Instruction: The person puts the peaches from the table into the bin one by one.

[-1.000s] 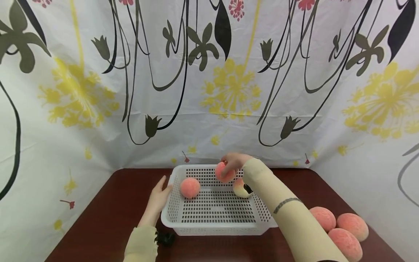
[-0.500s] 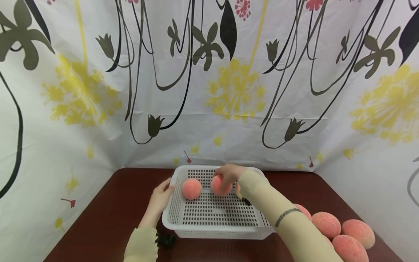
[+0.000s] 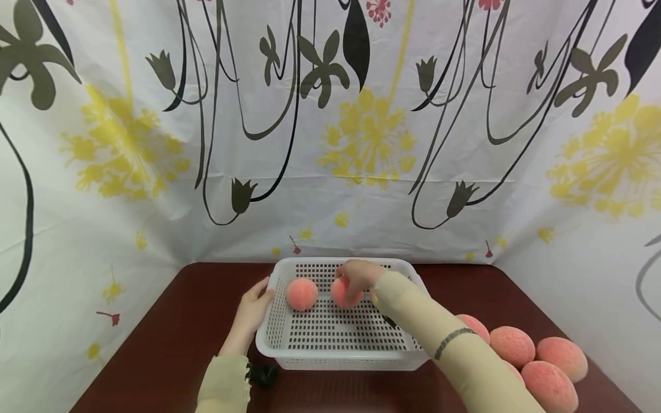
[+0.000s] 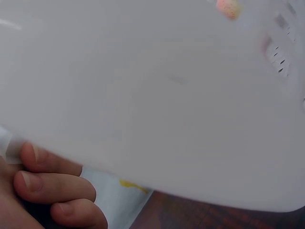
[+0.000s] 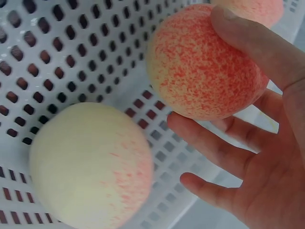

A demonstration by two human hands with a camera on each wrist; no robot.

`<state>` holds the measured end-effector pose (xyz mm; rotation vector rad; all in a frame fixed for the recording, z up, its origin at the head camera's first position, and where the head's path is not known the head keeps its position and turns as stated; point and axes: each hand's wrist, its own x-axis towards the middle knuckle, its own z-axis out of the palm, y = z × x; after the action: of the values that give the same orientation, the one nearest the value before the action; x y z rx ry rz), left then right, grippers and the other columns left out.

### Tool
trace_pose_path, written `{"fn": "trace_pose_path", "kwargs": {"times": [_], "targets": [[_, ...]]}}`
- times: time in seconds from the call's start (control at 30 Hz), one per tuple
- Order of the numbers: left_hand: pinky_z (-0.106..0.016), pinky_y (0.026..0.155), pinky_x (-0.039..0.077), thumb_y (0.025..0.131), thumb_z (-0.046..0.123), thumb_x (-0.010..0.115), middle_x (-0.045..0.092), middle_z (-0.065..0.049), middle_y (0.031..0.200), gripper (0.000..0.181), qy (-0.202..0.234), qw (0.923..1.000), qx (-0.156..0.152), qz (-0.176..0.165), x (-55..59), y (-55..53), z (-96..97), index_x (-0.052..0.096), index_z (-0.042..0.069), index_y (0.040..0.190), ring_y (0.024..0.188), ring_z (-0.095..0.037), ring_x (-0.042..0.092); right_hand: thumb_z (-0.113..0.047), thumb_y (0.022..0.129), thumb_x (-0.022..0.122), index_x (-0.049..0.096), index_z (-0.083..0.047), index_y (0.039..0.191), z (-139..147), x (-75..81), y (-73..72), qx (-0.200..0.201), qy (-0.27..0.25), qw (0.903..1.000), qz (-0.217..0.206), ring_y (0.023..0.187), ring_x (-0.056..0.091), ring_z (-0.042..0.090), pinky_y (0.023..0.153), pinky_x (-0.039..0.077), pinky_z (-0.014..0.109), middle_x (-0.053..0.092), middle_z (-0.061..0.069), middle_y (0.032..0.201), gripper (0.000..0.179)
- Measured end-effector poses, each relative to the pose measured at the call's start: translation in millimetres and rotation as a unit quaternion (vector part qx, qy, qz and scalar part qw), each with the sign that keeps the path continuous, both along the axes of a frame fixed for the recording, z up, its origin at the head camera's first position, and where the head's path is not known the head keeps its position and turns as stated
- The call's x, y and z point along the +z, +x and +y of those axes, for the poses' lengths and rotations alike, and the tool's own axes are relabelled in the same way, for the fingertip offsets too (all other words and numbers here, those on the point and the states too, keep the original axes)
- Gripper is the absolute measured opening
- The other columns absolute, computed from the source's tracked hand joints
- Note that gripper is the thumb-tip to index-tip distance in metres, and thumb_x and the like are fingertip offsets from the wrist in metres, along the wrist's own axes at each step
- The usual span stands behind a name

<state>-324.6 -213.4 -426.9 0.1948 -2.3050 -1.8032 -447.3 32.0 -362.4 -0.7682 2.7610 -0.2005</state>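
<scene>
My right hand [image 3: 361, 273] pinches a pink peach [image 3: 341, 292] inside the white perforated basket [image 3: 351, 361]. In the right wrist view, the thumb lies over this peach [image 5: 205, 62] and fingers reach beneath it, while the lower fingers stay apart from it. A paler peach [image 5: 90, 164] lies beside it; my sleeve mostly covers that one in the head view. Another pink peach [image 3: 302, 295] sits in the basket's left half. My left hand [image 3: 254, 307] holds the basket's left rim, its bent fingers [image 4: 57, 188] showing below the white rim [image 4: 143, 105] in the left wrist view.
Several more pink peaches [image 3: 549, 387] lie grouped at the right on the dark red table [image 3: 155, 344], partly behind my right sleeve [image 3: 439, 332]. A patterned white cloth [image 3: 310, 229] hangs behind the table and along both sides.
My right hand has brought the pink peach lower, nearer and slightly left, between the other two peaches. My left hand has stayed at the basket's left rim.
</scene>
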Motion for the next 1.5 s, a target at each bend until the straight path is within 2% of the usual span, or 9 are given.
{"fn": "trace_pose_path", "kwargs": {"times": [0.13,0.33,0.5,0.7,0.83,1.0,1.33,1.43,1.5], "targets": [[-0.049,0.088,0.050,0.102,0.024,0.049,0.050,-0.026,0.136,0.052,-0.002,1.0000,-0.004,0.000,2.1,1.0,-0.2,0.037,0.005,0.149,0.104,-0.032,0.064,-0.006,0.061,0.085,0.065,-0.020,0.123,3.4,-7.9,2.8,-0.025,-0.019,0.9994,-0.015,0.101,0.055,0.018,0.082,0.049,0.038,0.058,-0.002,0.112,0.067],[-0.051,0.089,0.049,0.102,0.023,0.049,0.049,-0.026,0.137,0.051,-0.006,1.0000,-0.003,0.001,1.7,3.4,-0.4,0.038,0.003,0.148,0.105,-0.033,0.063,-0.009,0.059,0.088,0.067,-0.021,0.120,4.1,-15.7,5.1,0.005,-0.018,0.9998,0.006,0.097,0.055,0.016,0.083,0.048,0.037,0.059,-0.004,0.106,0.066],[-0.050,0.087,0.051,0.102,0.024,0.049,0.051,-0.026,0.136,0.051,0.001,1.0000,0.001,0.004,2.2,2.9,-0.4,0.038,0.004,0.148,0.103,-0.032,0.064,-0.017,0.059,0.090,0.068,-0.024,0.119,0.1,-15.0,3.3,0.026,0.015,0.9988,0.039,0.100,0.056,0.015,0.089,0.046,0.037,0.059,-0.007,0.105,0.065],[-0.051,0.088,0.050,0.102,0.025,0.048,0.050,-0.026,0.137,0.051,0.005,1.0000,0.005,0.006,-1.1,2.4,2.0,0.039,0.004,0.148,0.103,-0.031,0.064,-0.011,0.058,0.089,0.066,-0.023,0.123,0.7,-15.3,5.7,0.019,0.012,0.9989,0.042,0.107,0.057,0.019,0.092,0.046,0.041,0.062,-0.005,0.112,0.069],[-0.051,0.088,0.050,0.102,0.024,0.049,0.049,-0.025,0.138,0.051,0.002,1.0000,0.003,0.006,-5.7,2.1,4.1,0.039,0.003,0.148,0.103,-0.030,0.064,-0.010,0.054,0.091,0.063,-0.021,0.117,4.6,-18.3,8.1,0.005,0.019,0.9978,0.063,0.100,0.060,0.019,0.087,0.048,0.042,0.063,-0.005,0.106,0.070],[-0.052,0.089,0.049,0.102,0.024,0.050,0.049,-0.025,0.138,0.051,-0.008,0.9997,0.018,0.014,-3.8,1.4,0.5,0.040,0.004,0.147,0.102,-0.030,0.064,-0.011,0.053,0.091,0.062,-0.021,0.110,1.2,-16.5,10.1,0.022,0.023,0.9948,0.097,0.088,0.057,0.018,0.080,0.050,0.040,0.055,-0.002,0.103,0.064],[-0.049,0.085,0.052,0.102,0.023,0.049,0.049,-0.027,0.137,0.051,-0.008,0.9999,0.002,0.011,-2.3,1.5,3.2,0.040,0.002,0.147,0.101,-0.031,0.065,-0.005,0.057,0.088,0.060,-0.021,0.119,8.5,-18.7,10.1,-0.035,-0.037,0.9987,0.009,0.092,0.053,0.020,0.079,0.048,0.041,0.047,0.002,0.112,0.071],[-0.049,0.085,0.052,0.102,0.024,0.049,0.050,-0.027,0.136,0.051,-0.010,0.9999,0.005,0.010,-0.4,1.9,2.1,0.039,0.002,0.147,0.100,-0.031,0.065,-0.004,0.065,0.085,0.059,-0.019,0.126,10.5,-10.4,7.4,-0.037,-0.048,0.9981,-0.012,0.097,0.053,0.021,0.080,0.047,0.040,0.044,0.009,0.133,0.068],[-0.049,0.086,0.051,0.102,0.024,0.049,0.050,-0.026,0.137,0.051,-0.013,0.9998,0.009,0.008,0.8,3.1,-0.5,0.039,0.003,0.147,0.101,-0.031,0.064,-0.010,0.076,0.080,0.058,-0.016,0.128,11.0,-2.1,4.9,-0.017,-0.036,0.9992,-0.003,0.100,0.054,0.021,0.080,0.047,0.039,0.039,0.015,0.143,0.057]]}}
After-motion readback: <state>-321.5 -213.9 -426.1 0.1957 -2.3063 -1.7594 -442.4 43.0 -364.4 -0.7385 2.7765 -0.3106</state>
